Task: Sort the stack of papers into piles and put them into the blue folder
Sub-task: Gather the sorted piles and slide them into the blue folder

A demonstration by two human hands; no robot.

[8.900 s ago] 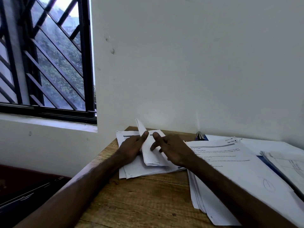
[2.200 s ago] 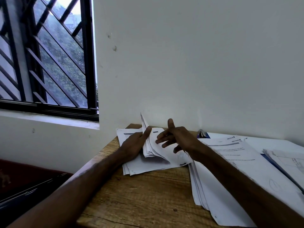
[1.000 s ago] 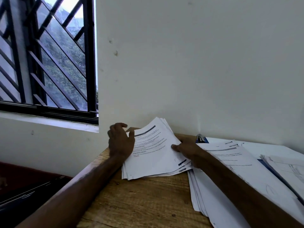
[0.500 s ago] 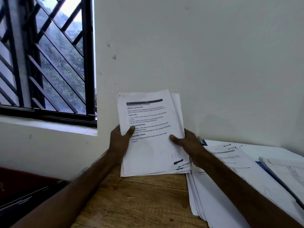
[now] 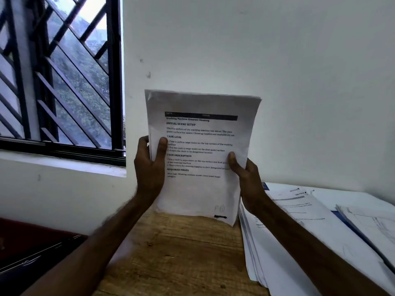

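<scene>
A sheaf of white printed paper sheets [image 5: 201,184] stands upright over the far part of the brown wooden table [image 5: 181,253]. The left hand [image 5: 149,167] holds its left edge and the right hand [image 5: 245,178] its right edge. Just right of it a fanned pile of white printed papers [image 5: 299,242] lies on the table, with the flat blue folder [image 5: 346,223] showing between it and a second white paper pile [image 5: 372,227] further right. The plain white wall [image 5: 277,82] is behind, and the black-barred window [image 5: 59,77] is at the far left.

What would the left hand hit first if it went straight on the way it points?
Probably the white wall: the left hand, gripping the paper stack, points up and away toward it. Depth is unclear.
</scene>
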